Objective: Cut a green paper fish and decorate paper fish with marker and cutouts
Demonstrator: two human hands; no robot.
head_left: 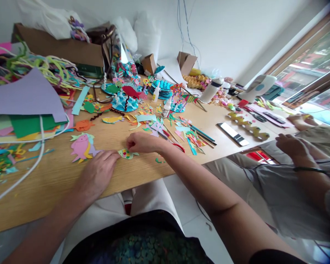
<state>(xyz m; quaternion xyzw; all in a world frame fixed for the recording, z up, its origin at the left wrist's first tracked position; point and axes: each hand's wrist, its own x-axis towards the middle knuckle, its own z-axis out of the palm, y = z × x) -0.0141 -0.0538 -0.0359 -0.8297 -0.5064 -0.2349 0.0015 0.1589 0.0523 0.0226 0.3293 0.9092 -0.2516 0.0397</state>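
Note:
A small pale-green paper fish with red and yellow dots lies on the wooden table between my two hands. My left hand rests on the tabletop, its fingers stretched out and the tips at the fish's left end. Over the fish's right part is my right hand, its fingers curled and pressed together; whatever they hold is hidden. Left of my left hand lies a stack of paper fish cutouts, pink on top with yellow, purple and green beneath. Small green scraps lie right of the fish.
Paper scraps and pencils spread beyond my right hand, with glue bottles behind them. Decorated blue paper-plate pieces stand farther back. A white cable crosses the left side. At right are a phone and another person's hand.

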